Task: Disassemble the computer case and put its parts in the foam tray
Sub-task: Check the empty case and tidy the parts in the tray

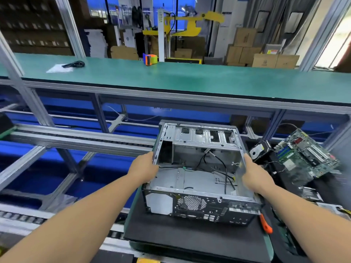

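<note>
The open metal computer case (197,179) lies on its side on a black mat (182,232), its rear panel facing me and loose black cables inside. My left hand (144,168) grips the case's left wall edge. My right hand (254,175) grips the right wall edge. To the right, a green motherboard (305,156) rests tilted in the black foam tray (322,185), with a drive (258,149) beside it. More removed parts (311,193) lie nearer in the tray.
An orange-handled screwdriver (265,223) lies at the case's right rear corner. A green shelf (171,76) runs across above, holding a tape dispenser (150,59) and a coiled black cable (74,64). Conveyor rails (76,137) stretch to the left.
</note>
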